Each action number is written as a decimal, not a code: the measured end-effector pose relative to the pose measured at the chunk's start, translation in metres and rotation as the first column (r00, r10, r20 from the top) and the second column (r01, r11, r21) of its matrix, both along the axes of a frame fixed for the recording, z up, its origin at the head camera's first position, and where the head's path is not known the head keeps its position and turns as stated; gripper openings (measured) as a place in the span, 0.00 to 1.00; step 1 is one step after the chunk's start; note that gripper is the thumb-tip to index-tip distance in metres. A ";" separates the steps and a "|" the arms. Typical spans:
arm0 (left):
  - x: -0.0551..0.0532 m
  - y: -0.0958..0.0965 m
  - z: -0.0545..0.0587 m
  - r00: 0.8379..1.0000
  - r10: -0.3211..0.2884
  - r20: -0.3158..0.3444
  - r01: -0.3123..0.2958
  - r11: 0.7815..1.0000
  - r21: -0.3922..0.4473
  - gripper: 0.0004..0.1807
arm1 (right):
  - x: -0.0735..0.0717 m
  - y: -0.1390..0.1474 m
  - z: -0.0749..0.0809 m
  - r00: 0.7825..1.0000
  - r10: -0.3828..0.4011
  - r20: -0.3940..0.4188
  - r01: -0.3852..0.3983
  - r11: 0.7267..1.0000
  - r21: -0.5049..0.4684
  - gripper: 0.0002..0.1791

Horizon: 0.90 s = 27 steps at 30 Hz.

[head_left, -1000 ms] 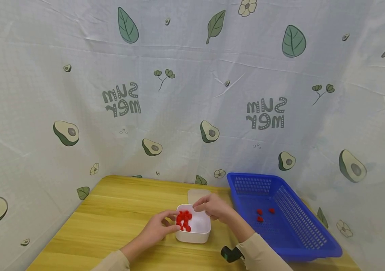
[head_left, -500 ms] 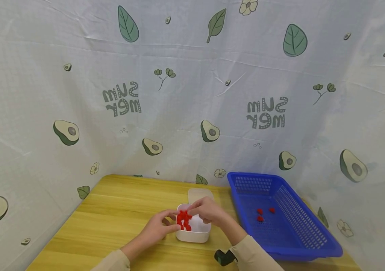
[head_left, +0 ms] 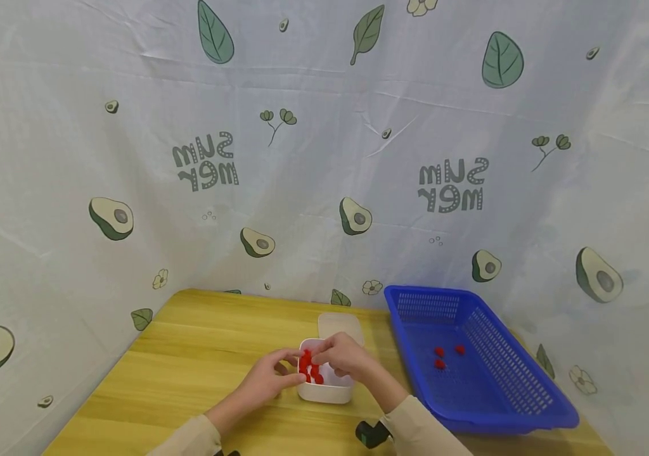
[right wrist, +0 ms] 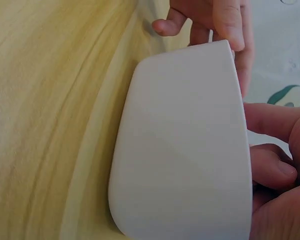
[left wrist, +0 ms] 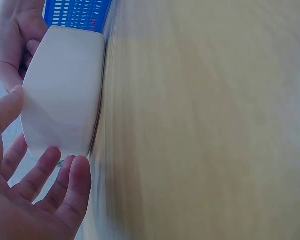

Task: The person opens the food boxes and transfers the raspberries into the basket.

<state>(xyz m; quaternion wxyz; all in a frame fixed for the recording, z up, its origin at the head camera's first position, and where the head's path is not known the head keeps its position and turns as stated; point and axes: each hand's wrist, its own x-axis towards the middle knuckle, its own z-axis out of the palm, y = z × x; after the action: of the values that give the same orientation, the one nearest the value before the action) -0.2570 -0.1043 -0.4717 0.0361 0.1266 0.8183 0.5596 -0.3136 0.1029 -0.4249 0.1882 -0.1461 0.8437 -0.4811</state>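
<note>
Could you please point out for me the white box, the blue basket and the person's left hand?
White box (head_left: 324, 394): head view, on its near outer wall.
Blue basket (head_left: 507, 422): head view, on its near rim.
Left hand (head_left: 267, 377): head view, on the back of the hand.

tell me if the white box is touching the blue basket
Apart. The head view shows it: a strip of the wooden table lies between the white box and the blue basket.
</note>
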 end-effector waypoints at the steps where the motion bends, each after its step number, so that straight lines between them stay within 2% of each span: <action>1: 0.000 0.000 0.000 1.000 0.000 -0.002 0.000 1.000 0.000 0.27 | 0.001 -0.001 -0.001 1.000 -0.004 -0.007 0.005 1.000 0.008 0.08; 10: -0.002 -0.001 -0.003 1.000 -0.002 -0.007 0.002 1.000 -0.001 0.27 | 0.005 -0.012 -0.008 0.997 -0.045 -0.060 0.049 0.997 0.054 0.05; 19: -0.001 -0.001 -0.002 1.000 0.004 0.003 -0.004 1.000 0.003 0.28 | 0.002 -0.016 -0.020 0.993 -0.025 -0.112 0.034 0.996 0.084 0.03; 27: 0.001 0.001 0.001 1.000 0.006 -0.003 -0.006 1.000 0.015 0.29 | 0.005 -0.019 -0.021 0.991 -0.021 -0.134 0.036 0.994 0.108 0.05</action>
<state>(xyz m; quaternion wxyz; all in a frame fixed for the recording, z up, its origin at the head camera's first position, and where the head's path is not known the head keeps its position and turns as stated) -0.2561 -0.1029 -0.4707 0.0325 0.1252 0.8144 0.5657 -0.3090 0.0844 -0.4457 0.1327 -0.1552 0.8816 -0.4256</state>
